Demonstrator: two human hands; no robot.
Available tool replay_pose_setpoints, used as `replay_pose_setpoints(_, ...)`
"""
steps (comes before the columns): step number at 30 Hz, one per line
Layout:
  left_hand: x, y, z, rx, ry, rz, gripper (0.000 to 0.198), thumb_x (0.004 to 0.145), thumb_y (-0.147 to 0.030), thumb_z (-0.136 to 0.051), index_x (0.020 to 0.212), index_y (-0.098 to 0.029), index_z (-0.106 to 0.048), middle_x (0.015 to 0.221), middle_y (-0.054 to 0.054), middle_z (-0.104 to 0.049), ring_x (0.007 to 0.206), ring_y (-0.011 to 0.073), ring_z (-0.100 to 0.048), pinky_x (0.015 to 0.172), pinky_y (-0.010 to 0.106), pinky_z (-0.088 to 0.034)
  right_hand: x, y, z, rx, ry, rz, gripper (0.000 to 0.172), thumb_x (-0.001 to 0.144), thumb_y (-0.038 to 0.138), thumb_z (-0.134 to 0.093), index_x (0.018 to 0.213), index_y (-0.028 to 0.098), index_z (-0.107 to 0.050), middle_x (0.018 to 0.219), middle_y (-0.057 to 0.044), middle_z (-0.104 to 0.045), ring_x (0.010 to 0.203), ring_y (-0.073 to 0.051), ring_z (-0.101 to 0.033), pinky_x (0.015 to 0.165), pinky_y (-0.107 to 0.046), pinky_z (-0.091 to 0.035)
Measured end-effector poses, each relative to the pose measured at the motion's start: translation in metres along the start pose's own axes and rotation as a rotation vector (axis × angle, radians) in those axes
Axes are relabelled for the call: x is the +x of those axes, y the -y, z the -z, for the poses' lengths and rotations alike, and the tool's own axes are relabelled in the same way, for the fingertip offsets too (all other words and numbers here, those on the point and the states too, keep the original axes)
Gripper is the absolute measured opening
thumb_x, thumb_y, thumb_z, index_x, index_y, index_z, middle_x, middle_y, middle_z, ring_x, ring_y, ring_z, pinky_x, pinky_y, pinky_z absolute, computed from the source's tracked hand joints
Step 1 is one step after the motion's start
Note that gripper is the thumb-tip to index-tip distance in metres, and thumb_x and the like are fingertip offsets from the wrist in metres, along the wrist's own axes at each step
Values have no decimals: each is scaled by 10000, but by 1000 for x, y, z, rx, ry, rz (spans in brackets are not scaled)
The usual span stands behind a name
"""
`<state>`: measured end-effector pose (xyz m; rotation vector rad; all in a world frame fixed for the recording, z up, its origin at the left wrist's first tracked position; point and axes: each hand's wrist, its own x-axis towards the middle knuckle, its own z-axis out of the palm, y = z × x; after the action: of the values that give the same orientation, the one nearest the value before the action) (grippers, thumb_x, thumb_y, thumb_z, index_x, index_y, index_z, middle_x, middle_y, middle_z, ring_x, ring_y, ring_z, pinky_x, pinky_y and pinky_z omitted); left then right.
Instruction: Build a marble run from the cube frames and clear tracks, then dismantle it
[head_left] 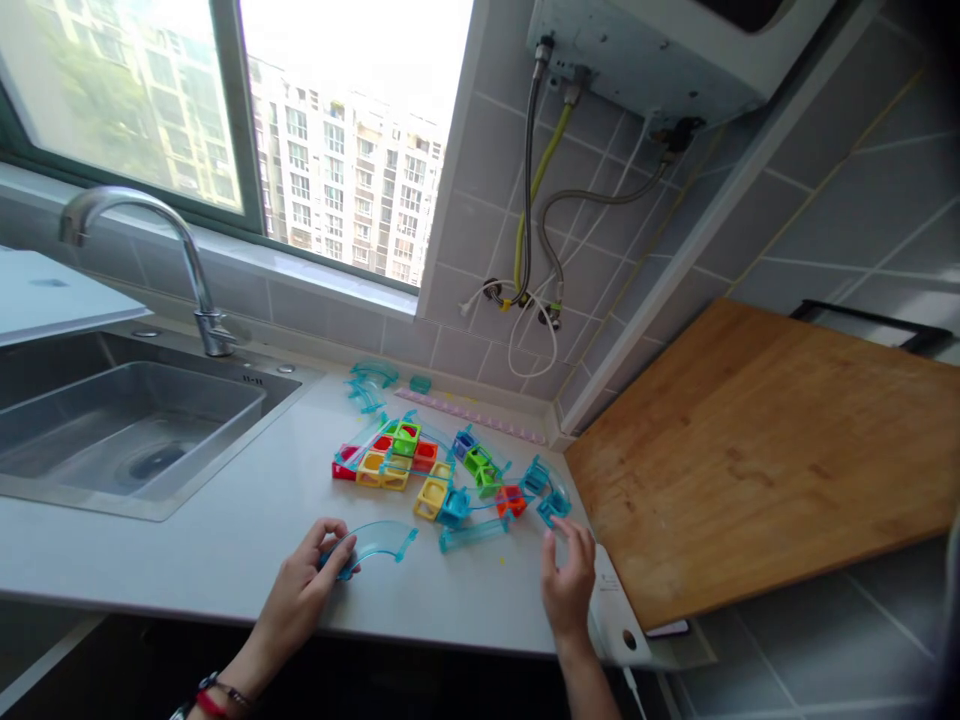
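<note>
- My left hand (313,568) pinches a curved blue track (384,538) near the desk's (240,560) front edge.
- My right hand (570,580), loosely curled, is just beside a blue block (552,509) toward the right edge.
- I see coloured blocks (432,495) further back.

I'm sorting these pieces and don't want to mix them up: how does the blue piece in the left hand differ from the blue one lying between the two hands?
The held piece curves in an arc; the lying piece runs straight. The left hand holds the held piece and hides one end, while the lying piece rests on the counter, uncovered by either hand. Both are see-through blue.
</note>
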<state>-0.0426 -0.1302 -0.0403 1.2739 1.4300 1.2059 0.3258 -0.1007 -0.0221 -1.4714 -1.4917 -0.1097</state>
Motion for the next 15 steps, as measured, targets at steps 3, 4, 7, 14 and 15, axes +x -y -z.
replay_pose_setpoints(3,-4,-11,-8,-72,12,16,334,903,-544,-563,978,-236,-460,705,-23,-635,703,206,-671,708,315,-507,-45,27,4,221,233,-38,202,968,325,-520,999,211,-684,982,-92,-651,957,-248,-621,865,-399,-513)
replay_pose_setpoints(4,-7,-16,-13,-100,26,21,331,906,-542,-560,974,-235,-458,699,-23,-629,693,202,-662,696,312,-506,-55,37,5,304,318,-75,194,968,326,-527,1010,220,-683,981,-83,-654,920,-235,-629,817,-371,-527)
replay_pose_setpoints(7,-19,-31,-34,-165,112,38,314,921,-537,-537,956,-235,-455,679,-26,-609,655,181,-618,658,294,-502,-72,62,4,537,511,-209,299,944,388,-587,1202,241,-625,1067,-80,-658,891,-215,-649,755,-333,-551)
replay_pose_setpoints(14,-43,-50,-72,-65,267,-14,301,960,-504,-487,870,-216,-486,663,-40,-532,599,123,-497,589,228,-431,-63,80,3,660,616,-284,444,885,448,-676,1260,225,-595,1071,-82,-666,850,-202,-663,700,-300,-563)
replay_pose_setpoints(15,-45,-50,-73,-45,267,-16,306,958,-505,-492,866,-214,-491,657,-43,-529,580,117,-489,575,223,-417,-59,81,6,617,612,-237,392,886,435,-677,1213,226,-622,1075,-82,-663,872,-209,-661,700,-297,-563)
